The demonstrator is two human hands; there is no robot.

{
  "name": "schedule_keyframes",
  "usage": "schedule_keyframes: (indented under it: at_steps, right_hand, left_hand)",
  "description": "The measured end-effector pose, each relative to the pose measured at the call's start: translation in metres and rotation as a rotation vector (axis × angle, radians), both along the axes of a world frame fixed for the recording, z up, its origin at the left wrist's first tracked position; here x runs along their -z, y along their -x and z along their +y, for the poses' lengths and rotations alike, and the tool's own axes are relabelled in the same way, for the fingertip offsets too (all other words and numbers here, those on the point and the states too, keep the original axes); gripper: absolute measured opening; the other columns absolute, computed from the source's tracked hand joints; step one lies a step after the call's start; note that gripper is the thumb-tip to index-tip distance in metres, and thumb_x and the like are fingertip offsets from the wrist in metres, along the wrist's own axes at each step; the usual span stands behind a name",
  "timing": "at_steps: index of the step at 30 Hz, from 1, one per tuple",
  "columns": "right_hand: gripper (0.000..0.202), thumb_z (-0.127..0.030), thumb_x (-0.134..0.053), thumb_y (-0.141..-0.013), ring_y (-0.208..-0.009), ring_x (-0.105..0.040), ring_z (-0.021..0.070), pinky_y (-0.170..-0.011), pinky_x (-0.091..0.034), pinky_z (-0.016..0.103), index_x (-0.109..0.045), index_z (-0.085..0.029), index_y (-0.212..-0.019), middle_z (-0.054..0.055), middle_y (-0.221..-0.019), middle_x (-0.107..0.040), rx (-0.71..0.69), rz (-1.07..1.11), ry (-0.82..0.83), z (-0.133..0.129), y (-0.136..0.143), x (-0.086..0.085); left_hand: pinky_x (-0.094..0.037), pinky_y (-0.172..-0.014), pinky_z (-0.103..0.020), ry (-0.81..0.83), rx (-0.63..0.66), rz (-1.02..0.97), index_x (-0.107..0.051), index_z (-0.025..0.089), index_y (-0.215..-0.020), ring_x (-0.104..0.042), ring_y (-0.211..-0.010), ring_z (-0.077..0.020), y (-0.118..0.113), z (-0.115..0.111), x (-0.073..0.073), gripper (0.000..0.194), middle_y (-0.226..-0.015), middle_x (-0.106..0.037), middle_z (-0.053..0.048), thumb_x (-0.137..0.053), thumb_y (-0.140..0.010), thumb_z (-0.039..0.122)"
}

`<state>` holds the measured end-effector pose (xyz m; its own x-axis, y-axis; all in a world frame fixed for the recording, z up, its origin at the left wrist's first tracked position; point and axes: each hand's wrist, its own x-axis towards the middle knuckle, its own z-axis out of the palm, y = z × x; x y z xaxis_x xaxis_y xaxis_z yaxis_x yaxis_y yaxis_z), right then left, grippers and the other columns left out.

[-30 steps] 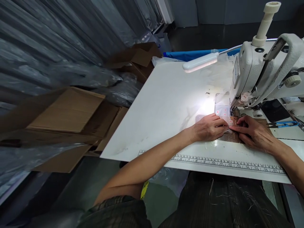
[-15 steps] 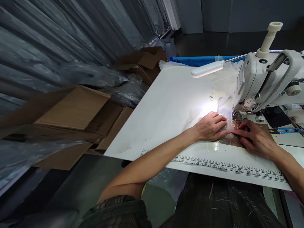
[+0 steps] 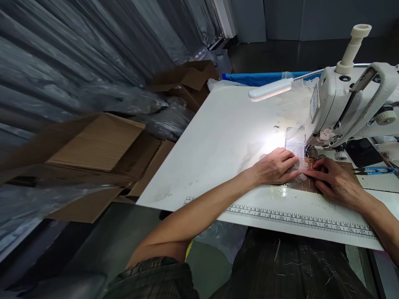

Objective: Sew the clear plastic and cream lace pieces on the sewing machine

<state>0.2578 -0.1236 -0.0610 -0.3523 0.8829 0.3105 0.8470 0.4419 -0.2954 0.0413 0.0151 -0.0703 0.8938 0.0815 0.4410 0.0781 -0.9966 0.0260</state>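
The left grip [image 3: 276,167] lay palm down right of the frame's center, its fingers stretched over the thin pale cloth [image 3: 300,156] and its thumb spread apart below them. The right grip [image 3: 338,179], toward the right edge, reached in with its index fingertip at the cloth's near end; whether it was pinching the edge or only pressing it could not be told.

The cloth looked light, limp and somewhat slippery, likely to pucker or slide if pushed from a single point, and perhaps easy to snag. At its left, a flat hand with broad, gentle pressure seemed the best hold; at its right, a light fingertip hold on the near edge, clear of the sewing machine's presser foot [image 3: 308,151], seemed the safest.

The piece sat right of center in the frame, partly covered by the left fingers, just left of the presser foot and above a shiny brown sheet [image 3: 304,185] on the white bench [image 3: 215,137]. It looked whitish and see-through, dotted with small pink marks, smoother toward the top and crumpled between the two hands. Its full outline was hidden, and the lamp's glare washed out its left side.
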Motion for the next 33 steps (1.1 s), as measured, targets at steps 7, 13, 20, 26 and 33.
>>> schedule_keyframes:
  at_steps: [7, 13, 20, 26, 33]
  right_hand:
    - [0.033, -0.022, -0.047, -0.096, -0.096, -0.06, 0.0221, -0.079, -0.058, 0.038, -0.07, -0.025, -0.119, 0.012, -0.105, -0.058, 0.016, -0.01, -0.002, -0.002, 0.003, -0.002]
    - [0.037, -0.021, -0.047, -0.095, -0.093, -0.059, 0.0222, -0.079, -0.058, 0.04, -0.067, -0.03, -0.125, 0.011, -0.109, -0.059, 0.032, -0.017, -0.022, -0.002, 0.004, 0.002]
    - [0.034, -0.026, -0.044, -0.097, -0.085, -0.061, 0.0203, -0.068, -0.058, 0.034, -0.065, -0.026, -0.125, 0.012, -0.108, -0.058, 0.095, -0.079, -0.04, 0.002, 0.005, 0.004]
    - [0.034, -0.026, -0.044, -0.097, -0.083, -0.06, 0.0198, -0.062, -0.055, 0.031, -0.065, -0.024, -0.124, 0.011, -0.106, -0.057, 0.109, -0.085, -0.059, 0.003, 0.007, 0.003]
    - [0.034, -0.025, -0.044, -0.097, -0.08, -0.058, 0.0185, -0.062, -0.053, 0.029, -0.066, -0.026, -0.123, 0.01, -0.105, -0.057, 0.115, -0.1, -0.062, 0.002, 0.007, 0.001]
  left_hand:
    - [-0.045, -0.075, -0.036, -0.07, -0.07, 0.103, -0.06, 0.011, -0.112, -0.051, -0.081, -0.0204, -0.006, -0.003, -0.009, 0.054, -0.099, -0.062, -0.012, -0.025, -0.104, 0.052]
    - [-0.04, -0.075, -0.037, -0.131, -0.076, 0.272, -0.06, 0.007, -0.121, -0.053, -0.087, -0.0228, -0.008, -0.006, -0.022, 0.048, -0.126, -0.06, -0.017, -0.032, -0.102, 0.042]
    - [-0.039, -0.077, -0.039, -0.097, -0.063, 0.298, -0.06, 0.008, -0.126, -0.055, -0.095, -0.026, -0.013, 0.006, -0.026, 0.046, -0.137, -0.058, -0.016, -0.036, -0.102, 0.039]
    - [-0.041, -0.08, -0.041, -0.042, -0.06, 0.251, -0.058, 0.007, -0.129, -0.058, -0.098, -0.0274, -0.012, 0.009, -0.023, 0.049, -0.137, -0.059, -0.015, -0.035, -0.102, 0.042]
    - [-0.04, -0.081, -0.04, -0.049, -0.058, 0.241, -0.058, 0.006, -0.129, -0.058, -0.097, -0.0278, -0.012, 0.007, -0.021, 0.051, -0.138, -0.059, -0.015, -0.035, -0.102, 0.042]
